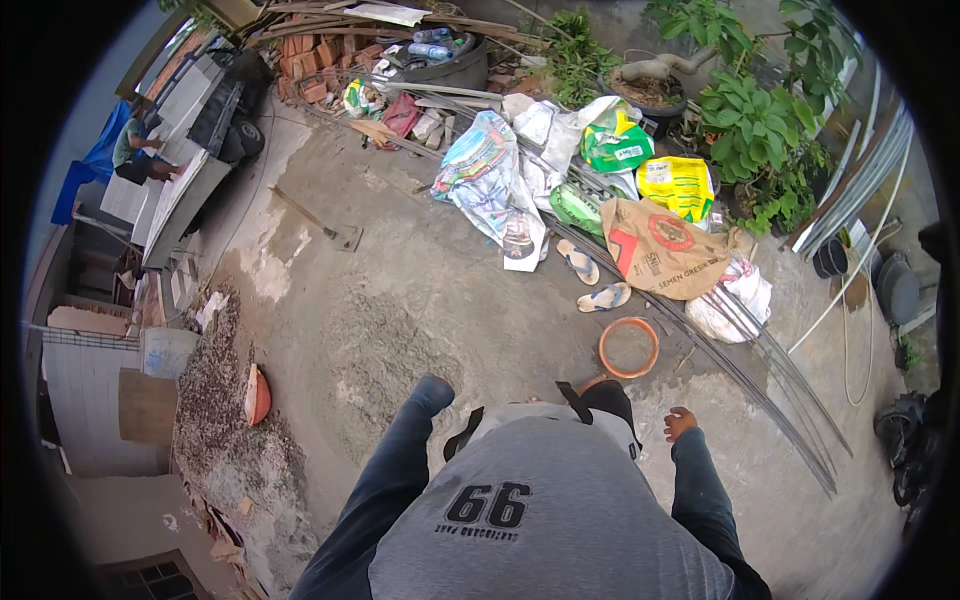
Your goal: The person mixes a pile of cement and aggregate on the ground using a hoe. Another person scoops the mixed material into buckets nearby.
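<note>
My left arm reaches forward in a dark blue-grey sleeve. The sleeve's end (433, 392) lies over the edge of a patch of wet grey cement mix (385, 345), and that hand's fingers are hidden. On the other side, my right hand (681, 424) hangs beside my body, fingers slightly bent and apart, with nothing visible in it. Nearest to it is a round orange-rimmed tub (602, 350) with grey inside, standing on the ground ahead of my body. Two flip-flops (604, 297) lie just beyond the tub. Farther off to the left, a long-handled hoe (305, 212) rests on the concrete.
Long metal rods (745, 390) run along the right, partly under a brown paper sack (668, 250) and plastic bags. A gravel heap (225, 430) with an orange-red scoop-like piece (258, 396) lies left. A person (135, 150) is by a truck (190, 200). Potted plants (650, 95) stand behind.
</note>
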A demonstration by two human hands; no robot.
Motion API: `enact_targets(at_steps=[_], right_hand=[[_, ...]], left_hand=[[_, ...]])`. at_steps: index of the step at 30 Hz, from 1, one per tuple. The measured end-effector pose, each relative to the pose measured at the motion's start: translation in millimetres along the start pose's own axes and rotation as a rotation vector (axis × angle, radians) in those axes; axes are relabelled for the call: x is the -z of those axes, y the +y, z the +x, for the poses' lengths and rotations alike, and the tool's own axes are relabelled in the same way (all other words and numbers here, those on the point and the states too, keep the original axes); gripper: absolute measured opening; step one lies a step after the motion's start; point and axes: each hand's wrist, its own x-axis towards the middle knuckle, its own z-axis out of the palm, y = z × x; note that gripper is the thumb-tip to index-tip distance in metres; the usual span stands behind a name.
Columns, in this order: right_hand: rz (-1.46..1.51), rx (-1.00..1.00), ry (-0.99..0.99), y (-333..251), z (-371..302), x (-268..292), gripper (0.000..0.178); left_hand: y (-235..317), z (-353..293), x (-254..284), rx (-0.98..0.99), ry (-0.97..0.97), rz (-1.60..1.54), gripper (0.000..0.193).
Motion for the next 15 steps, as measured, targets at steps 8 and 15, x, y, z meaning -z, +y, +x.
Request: enact_targets(at_steps=[8,15], right_hand=[[-0.315,0.289,-0.277,-93.3,58.8,-54.8,0.024],[-0.587,0.433,-0.362,-188.9,77.3,-77.2,0.027]], left_hand=[[121.8,-206.5,-166.7,1.382,0.031,-1.296,0.033],[276.8,-130.5,-115.8,1.233,0.137,-1.511,0.035]])
